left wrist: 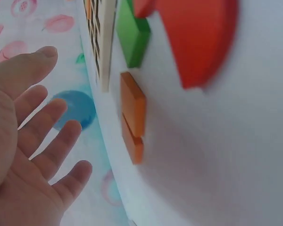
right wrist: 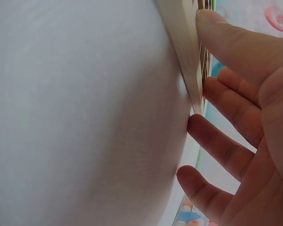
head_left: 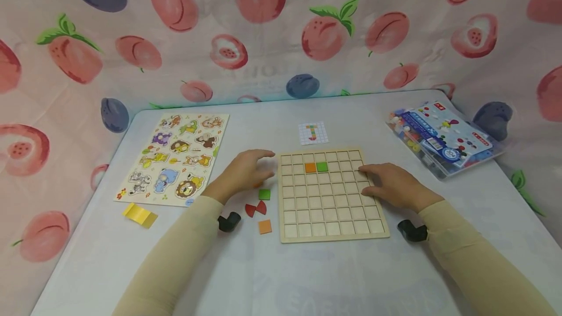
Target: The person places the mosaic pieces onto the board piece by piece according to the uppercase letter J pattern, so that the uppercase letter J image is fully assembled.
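Observation:
A wooden grid board [head_left: 331, 199] lies flat, with an orange square [head_left: 310, 167] and a green square [head_left: 322, 166] side by side in its second row. My left hand [head_left: 246, 172] hovers by the board's left edge, fingers spread and holding nothing; in the left wrist view, two orange pieces [left wrist: 133, 106] and a green piece [left wrist: 132, 37] lie near it. My right hand [head_left: 391, 184] rests at the board's right edge; in the right wrist view its thumb and fingers touch the board's side [right wrist: 184, 47]. Two red pieces [head_left: 261, 207] and another orange square [head_left: 265, 227] lie left of the board.
Behind the board lies a small patterned card [head_left: 313, 133]. An animal picture board [head_left: 173, 160] is at the left, with a yellow strip [head_left: 140, 215] before it. A clear plastic case [head_left: 445, 138] of colourful pieces stands at the back right.

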The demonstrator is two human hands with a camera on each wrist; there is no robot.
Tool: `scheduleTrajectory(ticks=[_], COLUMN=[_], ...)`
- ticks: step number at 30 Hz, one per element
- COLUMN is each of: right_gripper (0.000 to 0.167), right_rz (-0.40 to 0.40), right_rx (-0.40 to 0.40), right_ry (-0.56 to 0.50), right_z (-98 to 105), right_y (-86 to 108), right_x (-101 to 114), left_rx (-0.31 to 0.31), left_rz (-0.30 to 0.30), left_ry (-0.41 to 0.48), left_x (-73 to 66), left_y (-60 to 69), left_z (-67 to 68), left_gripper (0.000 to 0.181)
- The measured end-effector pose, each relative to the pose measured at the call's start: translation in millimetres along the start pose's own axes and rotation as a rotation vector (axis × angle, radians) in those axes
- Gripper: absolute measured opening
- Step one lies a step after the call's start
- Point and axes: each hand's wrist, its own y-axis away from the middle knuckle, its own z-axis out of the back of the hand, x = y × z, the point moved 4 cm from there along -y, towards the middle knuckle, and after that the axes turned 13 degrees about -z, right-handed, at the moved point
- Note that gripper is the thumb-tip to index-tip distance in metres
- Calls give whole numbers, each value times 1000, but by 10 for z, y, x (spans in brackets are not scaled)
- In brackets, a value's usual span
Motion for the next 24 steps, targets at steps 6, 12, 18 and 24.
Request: scheduleTrajectory(ticks=[6,12,18,24], right_gripper=[63,62,62,61], right_rz=[9,9,4,-3], right_rx=[1,-3,-4,-5], right_ry=[-5,-2,-4,-6], right_z=[-8,-10,-5,5], right_y=[-3,7,12,21], right_x=[0,7,10,13], left_rx=[-12,-28,-39,-33], left_rz=[39,38,46,89], left_ry=[2,-21,-28,-12], left_x=[110,220,335,395], left_y=[104,193,255,289], left_z=[20,30,31,43], left_gripper=[47,39,38,38])
